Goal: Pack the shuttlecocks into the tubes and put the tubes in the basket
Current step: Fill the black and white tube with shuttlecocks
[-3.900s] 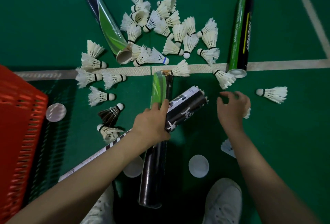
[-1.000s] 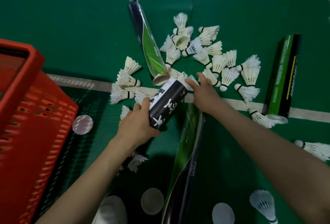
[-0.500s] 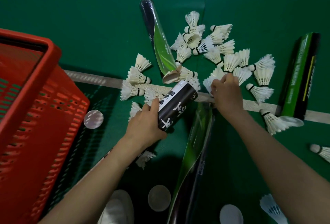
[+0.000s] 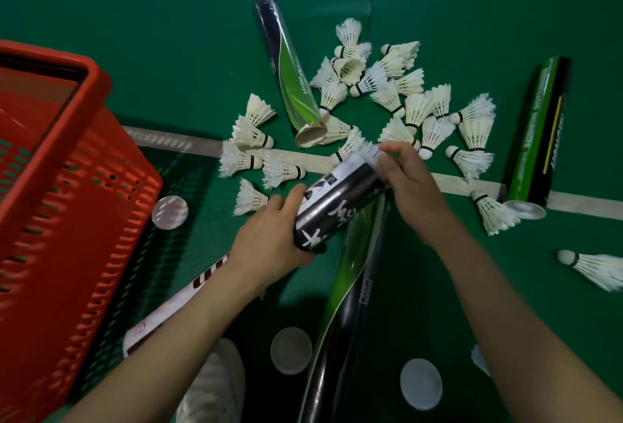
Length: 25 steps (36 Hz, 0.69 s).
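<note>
My left hand point(image 4: 269, 240) grips a black tube with white lettering point(image 4: 340, 198), tilted up to the right. At the tube's mouth my right hand point(image 4: 408, 180) pinches a white shuttlecock point(image 4: 371, 152), whose feathers stick out of the opening. Several loose shuttlecocks point(image 4: 418, 109) lie scattered on the green floor beyond. A dark tube with a green swoosh point(image 4: 286, 68) lies open-ended behind them. Another green and black tube point(image 4: 539, 132) lies at the right. A third one point(image 4: 347, 304) lies under my hands. The red basket point(image 4: 67, 186) stands at the left.
Round white tube lids point(image 4: 169, 212) point(image 4: 291, 350) point(image 4: 420, 384) lie on the floor. A white tube point(image 4: 175, 304) runs under my left forearm. My white shoe point(image 4: 215, 385) is at the bottom. One shuttlecock point(image 4: 593, 267) lies apart at far right. A white court line point(image 4: 580, 202) crosses the floor.
My right hand has drawn back from the pile with a shuttlecock and brought it to the mouth of the black tube, which my left hand still holds.
</note>
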### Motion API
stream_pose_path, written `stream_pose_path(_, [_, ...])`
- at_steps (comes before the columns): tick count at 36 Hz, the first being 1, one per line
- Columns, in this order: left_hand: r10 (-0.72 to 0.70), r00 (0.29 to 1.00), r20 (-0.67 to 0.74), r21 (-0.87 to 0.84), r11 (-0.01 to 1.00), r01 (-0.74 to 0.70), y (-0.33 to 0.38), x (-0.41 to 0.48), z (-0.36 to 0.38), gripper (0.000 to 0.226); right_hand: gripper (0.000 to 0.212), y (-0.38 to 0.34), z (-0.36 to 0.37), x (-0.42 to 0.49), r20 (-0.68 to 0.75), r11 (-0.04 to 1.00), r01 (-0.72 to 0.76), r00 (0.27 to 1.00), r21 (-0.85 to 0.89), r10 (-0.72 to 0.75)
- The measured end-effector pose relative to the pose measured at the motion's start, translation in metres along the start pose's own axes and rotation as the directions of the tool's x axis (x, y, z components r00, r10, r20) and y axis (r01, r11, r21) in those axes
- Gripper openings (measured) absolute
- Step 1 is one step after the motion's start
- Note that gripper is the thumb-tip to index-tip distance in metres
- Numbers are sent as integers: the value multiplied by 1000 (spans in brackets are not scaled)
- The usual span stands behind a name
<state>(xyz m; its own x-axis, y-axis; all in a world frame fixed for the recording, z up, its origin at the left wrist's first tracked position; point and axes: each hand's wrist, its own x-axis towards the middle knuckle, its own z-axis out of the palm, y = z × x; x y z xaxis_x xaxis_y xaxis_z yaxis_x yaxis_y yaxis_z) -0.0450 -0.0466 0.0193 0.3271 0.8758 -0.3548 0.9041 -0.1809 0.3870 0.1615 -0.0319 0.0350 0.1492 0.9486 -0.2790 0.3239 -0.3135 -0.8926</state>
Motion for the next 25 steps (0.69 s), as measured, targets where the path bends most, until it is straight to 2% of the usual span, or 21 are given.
stream_pose_path(4, [14, 1000, -6, 36, 999, -14, -1, -3, 1, 104, 50, 0, 13, -13, 132, 991, -82, 989, 101, 69])
stream_pose_path(7, [-19, 1000, 5, 58, 998, 19, -8, -6, 4, 102, 58, 8, 20, -12, 237, 990, -119, 967, 79, 97])
stream_pose_path(10, [-62, 998, -9, 82, 995, 62, -14, -7, 6, 101, 69, 12, 27, -2, 250, 986, -158, 958, 53, 140])
stream_pose_path(12, [-105, 995, -2, 74, 992, 104, -17, -4, 6, 102, 59, 12, 30, 8, 178, 982, -167, 973, 91, 149])
stream_pose_path(14, [-147, 989, 0, 54, 988, 147, -20, 1, 5, 102, 33, 12, 32, 19, 37, 988, -126, 992, 86, 123])
stream_pose_path(16, [-175, 984, -6, 33, 984, 176, -24, 4, 4, 103, 20, 17, 31, 32, -81, 994, -77, 994, -81, 70])
stream_pose_path(20, [-189, 982, 26, 28, 982, 188, -27, 10, 5, 104, 22, 27, 31, 61, -127, 934, -76, 991, -348, 34])
stream_pose_path(25, [-201, 978, 59, 53, 979, 198, -33, 18, 6, 105, 29, 35, 35, 93, -91, 849, -201, 979, -488, 180])
